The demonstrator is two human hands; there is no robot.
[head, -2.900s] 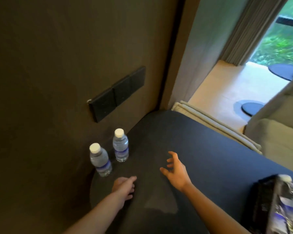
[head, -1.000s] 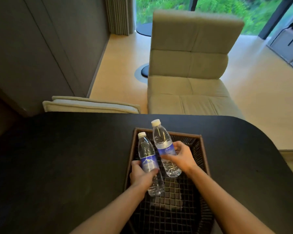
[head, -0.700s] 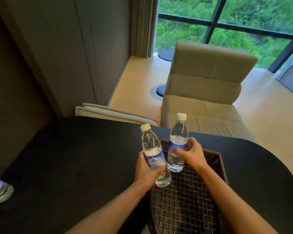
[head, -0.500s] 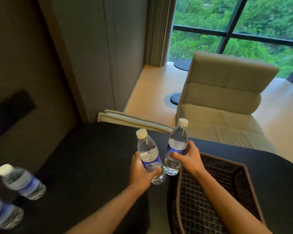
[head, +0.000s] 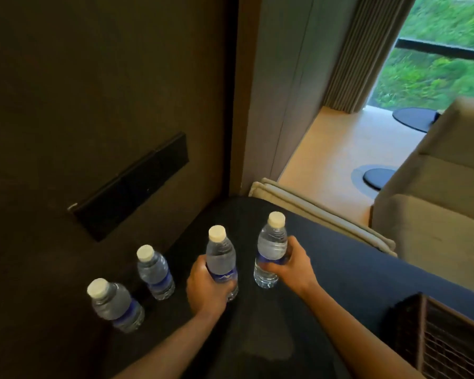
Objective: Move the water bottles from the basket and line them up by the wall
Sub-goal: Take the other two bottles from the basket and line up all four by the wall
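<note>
Each hand is wrapped around one upright bottle, cap up: the left hand (head: 205, 285) grips the left bottle (head: 220, 258), the right hand (head: 294, 265) the right bottle (head: 271, 248).

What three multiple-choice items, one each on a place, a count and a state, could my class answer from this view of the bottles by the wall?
1. Where does the basket sit?
A. at the lower right of the table
B. against the wall, left of the bottles
C. on the chair

2. How many water bottles are in view?
A. two
B. four
C. six

3. What state is the bottle in the left hand in?
A. lying flat on the table
B. uncapped
C. upright and gripped round the label

Answers:
1 A: its woven corner shows at the lower right on the dark table.
2 B: two standing bottles by the wall, plus the left-hand bottle and the one in the right hand, the right-hand bottle.
3 C: its white cap is on top and the fingers wrap its middle.
</note>
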